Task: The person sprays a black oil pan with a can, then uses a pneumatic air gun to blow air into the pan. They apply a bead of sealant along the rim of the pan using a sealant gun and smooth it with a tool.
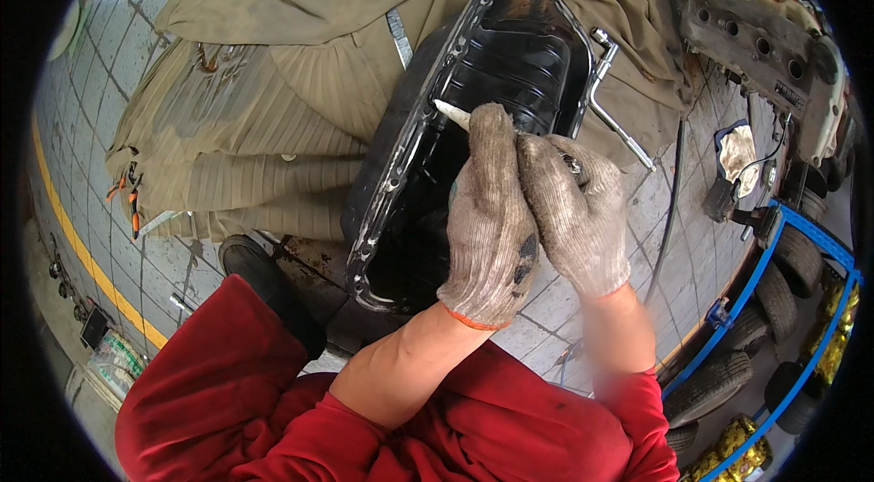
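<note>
- Black pan (pixel 501 72): lay beneath and just beyond both gloved hands, open side up; pale streaks noted along its left rim.
- Left hand (pixel 492 227): closed about a white pointed nozzle (pixel 451 112), whose tip lined up with that rim; contact could not be determined.
- Right hand (pixel 583 218): fingers curled, close against the left; what it gripped could not be told.
- Silver wrench (pixel 623 133): lay just right of the pan.
- Olive cloth (pixel 300 91): spread out left of the pan.
- Blue rack (pixel 765 254): stood far right, beside tyres (pixel 778 302).
</note>
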The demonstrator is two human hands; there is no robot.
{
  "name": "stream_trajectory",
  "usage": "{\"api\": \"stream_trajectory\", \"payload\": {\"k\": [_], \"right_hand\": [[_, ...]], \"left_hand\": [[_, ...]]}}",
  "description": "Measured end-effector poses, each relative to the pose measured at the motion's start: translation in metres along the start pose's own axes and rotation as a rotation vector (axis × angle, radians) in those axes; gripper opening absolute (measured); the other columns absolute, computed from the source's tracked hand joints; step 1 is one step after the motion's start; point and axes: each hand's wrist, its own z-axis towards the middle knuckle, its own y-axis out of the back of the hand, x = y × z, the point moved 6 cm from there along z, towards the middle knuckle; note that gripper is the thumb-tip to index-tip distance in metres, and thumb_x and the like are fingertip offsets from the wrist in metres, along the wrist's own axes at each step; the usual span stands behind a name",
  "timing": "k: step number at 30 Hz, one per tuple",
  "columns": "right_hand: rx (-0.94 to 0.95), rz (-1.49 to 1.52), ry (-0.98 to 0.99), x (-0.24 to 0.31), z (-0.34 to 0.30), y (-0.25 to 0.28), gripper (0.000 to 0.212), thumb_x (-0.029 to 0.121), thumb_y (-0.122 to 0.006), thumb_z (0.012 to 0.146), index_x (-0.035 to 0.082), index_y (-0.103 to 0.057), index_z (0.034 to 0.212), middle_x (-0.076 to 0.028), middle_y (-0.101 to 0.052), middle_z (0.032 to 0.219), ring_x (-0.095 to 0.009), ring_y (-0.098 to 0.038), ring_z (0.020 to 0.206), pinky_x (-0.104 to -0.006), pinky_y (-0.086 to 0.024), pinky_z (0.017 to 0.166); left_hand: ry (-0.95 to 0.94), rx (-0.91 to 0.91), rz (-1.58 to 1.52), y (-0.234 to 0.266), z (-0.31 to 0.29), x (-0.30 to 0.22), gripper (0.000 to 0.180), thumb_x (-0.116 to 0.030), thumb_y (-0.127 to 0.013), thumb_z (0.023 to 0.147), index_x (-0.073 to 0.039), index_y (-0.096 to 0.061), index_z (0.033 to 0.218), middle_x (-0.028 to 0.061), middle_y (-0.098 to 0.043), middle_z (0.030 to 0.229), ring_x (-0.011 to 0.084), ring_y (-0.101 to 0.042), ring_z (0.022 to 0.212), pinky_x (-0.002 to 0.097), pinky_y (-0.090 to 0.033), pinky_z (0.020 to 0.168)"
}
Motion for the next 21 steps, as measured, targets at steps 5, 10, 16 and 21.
{"api": "stream_trajectory", "payload": {"k": [5, 10, 16, 21], "right_hand": [[-0.04, -0.009, 0.115, -0.0065, -0.0019, -0.001, 0.027, 0.021, -0.072, 0.1, -0.001, -0.077, 0.116, -0.019, -0.077, 0.088, -0.025, -0.076, 0.077, -0.0372, -0.057, 0.071], [0.005, 0.049, -0.028, -0.0046, -0.0031, -0.0016, 0.027, 0.02, -0.073, 0.1, -0.001, -0.077, 0.117, -0.019, -0.077, 0.088, -0.024, -0.076, 0.077, -0.0371, -0.058, 0.071], [-0.02, 0.045, 0.005, -0.002, -0.0039, -0.0033, 0.027, 0.02, -0.072, 0.1, -0.001, -0.077, 0.115, -0.019, -0.077, 0.089, -0.024, -0.076, 0.078, -0.0377, -0.058, 0.072], [0.0, 0.047, -0.002, -0.0028, -0.0032, -0.0034, 0.026, 0.021, -0.072, 0.1, 0.0, -0.077, 0.114, -0.019, -0.075, 0.088, -0.029, -0.075, 0.077, -0.0389, -0.057, 0.071]], "left_hand": [[-0.159, 0.027, 0.294, 0.0023, -0.0023, -0.0096, 0.066, -0.005, -0.059, 0.109, 0.007, -0.026, 0.165, 0.0207, -0.052, 0.153, 0.0262, -0.056, 0.137, 0.0345, -0.046, 0.117], [0.036, 0.028, -0.078, 0.0017, 0.0015, -0.0058, 0.06, -0.011, -0.057, 0.111, 0.006, -0.029, 0.162, 0.0181, -0.053, 0.148, 0.0239, -0.055, 0.133, 0.034, -0.046, 0.114], [0.136, 0.032, -0.248, 0.0006, 0.0042, -0.0069, 0.055, -0.018, -0.055, 0.113, 0.005, -0.033, 0.158, 0.015, -0.054, 0.142, 0.0211, -0.055, 0.127, 0.0333, -0.046, 0.111], [0.171, 0.026, -0.312, 0.0004, 0.0064, -0.0101, 0.051, -0.024, -0.054, 0.115, 0.004, -0.036, 0.154, 0.0124, -0.054, 0.138, 0.0188, -0.054, 0.123, 0.0328, -0.046, 0.108]]}}
